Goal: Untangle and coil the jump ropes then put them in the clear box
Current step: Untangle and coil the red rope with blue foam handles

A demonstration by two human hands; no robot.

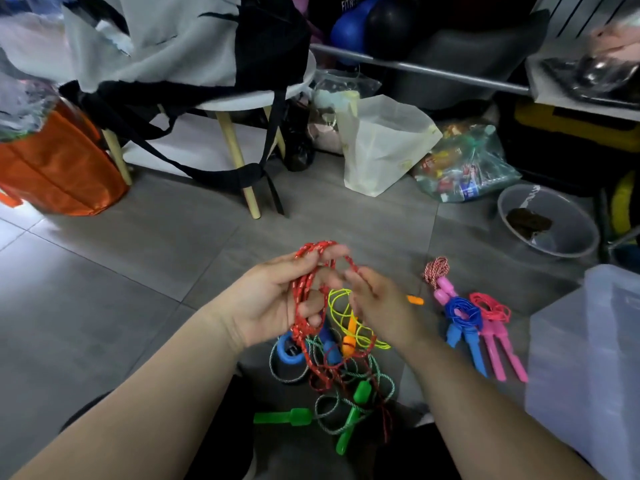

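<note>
Curling round a bunch of red loops, the left hand has a closed grip on the red rope. Thumb and fingers are wrapped about several turns, held up above the floor. The right hand sits just beside it, fingertips at a strand of the same rope near the top of the loops. Blur keeps me from telling whether its grip pinches that strand or only brushes it.

From the left hand the red rope drops into the heap between the forearms. There it crosses the green-and-white rope, a green handle, the yellow rope and a blue handle.

That crossing is where I'd expect trouble. If the next turn is drawn up while the tail is threaded through the other cords, the pull could lift the whole heap or cinch a loose crossing into a real knot. A handle could also catch in a loop and jerk the bundle. The turns in the left hand look uneven, so a tug might slide a few off the fingers and spill the coil.

Three coiled ropes lie on the floor to the right, near the clear box but not in it.
</note>
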